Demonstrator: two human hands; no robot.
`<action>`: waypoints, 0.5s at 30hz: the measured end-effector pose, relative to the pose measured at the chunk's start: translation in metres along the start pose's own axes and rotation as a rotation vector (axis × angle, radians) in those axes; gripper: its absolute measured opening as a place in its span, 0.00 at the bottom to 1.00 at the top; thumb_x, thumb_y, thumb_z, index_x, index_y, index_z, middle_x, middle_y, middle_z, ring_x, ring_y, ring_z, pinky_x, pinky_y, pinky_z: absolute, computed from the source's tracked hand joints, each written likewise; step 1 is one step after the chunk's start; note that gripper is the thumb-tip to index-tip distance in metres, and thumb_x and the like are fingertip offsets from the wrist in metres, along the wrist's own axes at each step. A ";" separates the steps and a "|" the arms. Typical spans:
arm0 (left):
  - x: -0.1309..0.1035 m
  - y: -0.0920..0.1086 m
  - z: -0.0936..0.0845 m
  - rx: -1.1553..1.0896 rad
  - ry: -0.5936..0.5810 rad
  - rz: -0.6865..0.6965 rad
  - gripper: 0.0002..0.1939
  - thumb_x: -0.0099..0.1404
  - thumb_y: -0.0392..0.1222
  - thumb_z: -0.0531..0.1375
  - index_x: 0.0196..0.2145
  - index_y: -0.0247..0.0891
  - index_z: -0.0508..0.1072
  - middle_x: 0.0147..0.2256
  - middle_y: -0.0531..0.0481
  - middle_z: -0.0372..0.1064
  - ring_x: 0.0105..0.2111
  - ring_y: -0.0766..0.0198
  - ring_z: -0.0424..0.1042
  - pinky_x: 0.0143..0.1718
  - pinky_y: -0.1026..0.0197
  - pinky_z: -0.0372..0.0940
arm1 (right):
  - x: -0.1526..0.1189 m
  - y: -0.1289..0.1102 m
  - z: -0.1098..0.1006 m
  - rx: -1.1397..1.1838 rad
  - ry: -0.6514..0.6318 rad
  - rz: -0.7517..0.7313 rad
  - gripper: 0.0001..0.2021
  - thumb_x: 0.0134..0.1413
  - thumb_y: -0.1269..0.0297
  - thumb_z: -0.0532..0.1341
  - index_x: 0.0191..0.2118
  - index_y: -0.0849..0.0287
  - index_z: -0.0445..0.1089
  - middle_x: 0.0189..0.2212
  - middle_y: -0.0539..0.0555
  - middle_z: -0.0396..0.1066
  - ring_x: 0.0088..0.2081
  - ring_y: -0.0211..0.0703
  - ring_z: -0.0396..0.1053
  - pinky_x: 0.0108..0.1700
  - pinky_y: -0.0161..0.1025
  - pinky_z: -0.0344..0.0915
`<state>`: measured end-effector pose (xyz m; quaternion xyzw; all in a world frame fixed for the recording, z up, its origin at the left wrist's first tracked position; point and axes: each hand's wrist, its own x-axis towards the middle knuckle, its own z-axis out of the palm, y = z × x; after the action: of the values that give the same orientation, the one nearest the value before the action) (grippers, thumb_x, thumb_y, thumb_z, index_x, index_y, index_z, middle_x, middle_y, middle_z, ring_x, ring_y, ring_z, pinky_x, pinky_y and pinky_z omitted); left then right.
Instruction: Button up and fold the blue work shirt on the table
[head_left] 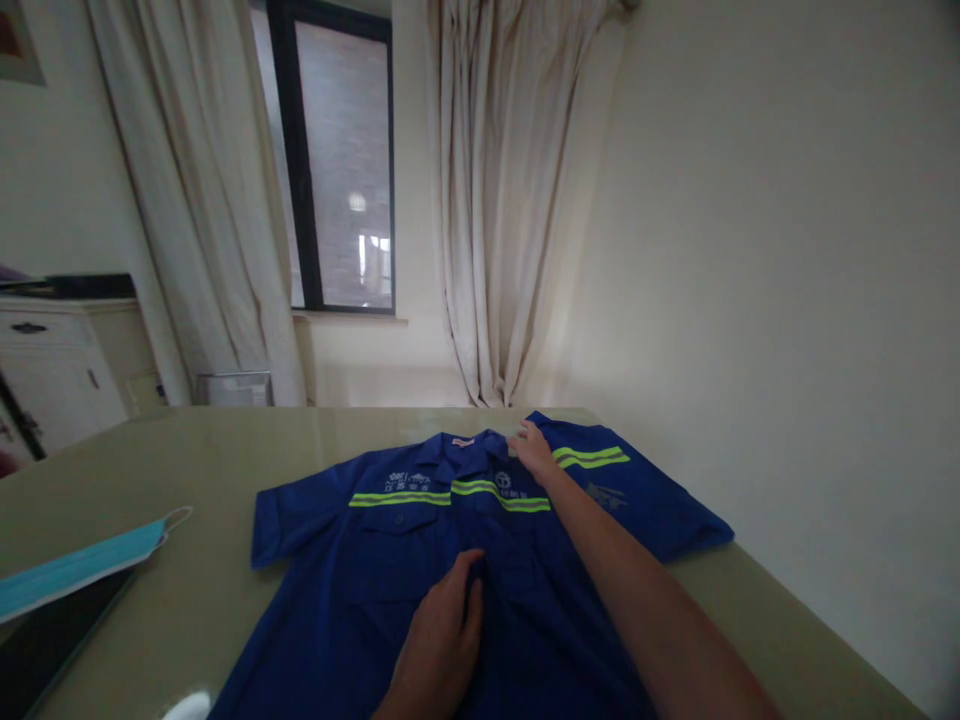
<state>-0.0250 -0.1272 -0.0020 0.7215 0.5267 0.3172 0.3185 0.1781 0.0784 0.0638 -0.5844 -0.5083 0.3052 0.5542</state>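
Observation:
A blue short-sleeved work shirt [397, 545] lies spread on the table, front up, its collar towards the window. Yellow-green reflective stripes and pale printing cross its chest. Over the middle of the front, my left hand [446, 625] has its thumb and fingers curled around a bit of cloth by the button line. Reaching farther, my right hand [532, 450] grips the fabric beside the collar, at the shoulder. Under and beyond my right forearm is more blue cloth [652, 500] with a stripe and a dark print; I cannot tell whether it is a separate garment.
The glossy greenish table [202, 450] meets a pale wall along its right side. At left, a light-blue face mask [82, 568] rests on a dark flat object [64, 640]. A white rounded item [189, 706] shows at the bottom edge. Curtains [495, 200] hang behind.

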 end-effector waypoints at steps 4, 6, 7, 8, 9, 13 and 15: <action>0.004 -0.009 0.006 0.057 0.048 0.062 0.24 0.74 0.43 0.45 0.62 0.38 0.66 0.59 0.42 0.70 0.60 0.58 0.68 0.63 0.55 0.59 | -0.074 -0.005 -0.016 -0.198 -0.099 -0.148 0.13 0.60 0.66 0.65 0.50 0.56 0.75 0.52 0.58 0.73 0.55 0.53 0.68 0.64 0.54 0.59; 0.007 -0.011 0.008 0.143 0.059 0.088 0.24 0.73 0.41 0.45 0.61 0.38 0.67 0.59 0.42 0.70 0.60 0.55 0.67 0.63 0.52 0.59 | -0.131 0.002 -0.032 -0.266 -0.205 -0.232 0.12 0.57 0.63 0.66 0.48 0.52 0.78 0.52 0.56 0.74 0.58 0.54 0.67 0.66 0.51 0.57; 0.010 -0.012 0.009 0.196 0.066 0.097 0.24 0.72 0.39 0.46 0.61 0.39 0.68 0.58 0.42 0.70 0.60 0.54 0.67 0.62 0.50 0.59 | -0.160 0.008 -0.042 -0.413 -0.273 -0.317 0.16 0.61 0.57 0.64 0.54 0.48 0.76 0.58 0.55 0.71 0.62 0.55 0.64 0.67 0.53 0.55; 0.014 -0.012 0.009 0.246 0.075 0.103 0.24 0.71 0.38 0.46 0.61 0.40 0.68 0.58 0.43 0.70 0.59 0.53 0.68 0.61 0.49 0.59 | -0.187 0.015 -0.052 -0.553 -0.329 -0.355 0.22 0.62 0.51 0.63 0.60 0.43 0.71 0.63 0.54 0.66 0.65 0.57 0.60 0.69 0.55 0.53; 0.018 -0.012 0.009 0.288 0.085 0.107 0.25 0.71 0.37 0.46 0.61 0.41 0.68 0.57 0.44 0.71 0.58 0.53 0.68 0.61 0.48 0.59 | -0.209 0.023 -0.062 -0.654 -0.376 -0.348 0.27 0.61 0.47 0.62 0.65 0.39 0.65 0.68 0.52 0.60 0.68 0.59 0.55 0.69 0.57 0.51; 0.046 -0.013 0.003 0.359 0.128 0.114 0.27 0.70 0.34 0.48 0.65 0.38 0.63 0.58 0.44 0.70 0.58 0.55 0.67 0.62 0.50 0.57 | -0.240 0.040 -0.086 -0.828 -0.514 -0.217 0.37 0.58 0.37 0.60 0.71 0.33 0.52 0.73 0.48 0.46 0.73 0.62 0.44 0.72 0.62 0.42; 0.060 -0.016 -0.002 0.367 0.128 0.125 0.27 0.69 0.32 0.48 0.64 0.36 0.63 0.58 0.43 0.70 0.58 0.55 0.67 0.61 0.51 0.58 | -0.230 0.039 -0.084 -0.851 -0.494 -0.194 0.36 0.61 0.36 0.58 0.71 0.35 0.52 0.73 0.49 0.46 0.73 0.61 0.43 0.72 0.62 0.38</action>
<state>-0.0204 -0.0657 -0.0063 0.7771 0.5490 0.2802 0.1274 0.1967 -0.1591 -0.0043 -0.6188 -0.7558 0.1470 0.1556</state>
